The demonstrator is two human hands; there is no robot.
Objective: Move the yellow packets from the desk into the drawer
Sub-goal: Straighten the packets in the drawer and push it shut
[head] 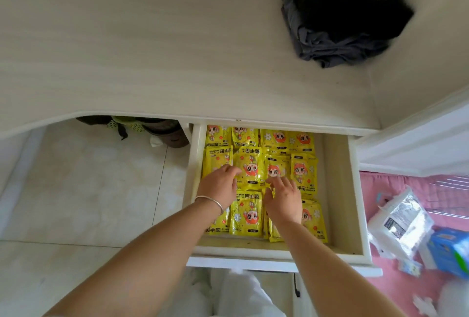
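Desk (152, 50) looks bare of packets (247, 169); both the left hand (219, 184) and right hand (284, 198) lie flat, unclenched, tidying them in the drawer (337, 189); probably only closing it remains

Both my bare forearms stretched forward and down, my left hand (220, 184) palm down, fingers loosely spread and slightly curled, a thin bangle on that wrist, my right hand (285, 197) just beside it, palm down, fingers extended, neither gripping anything
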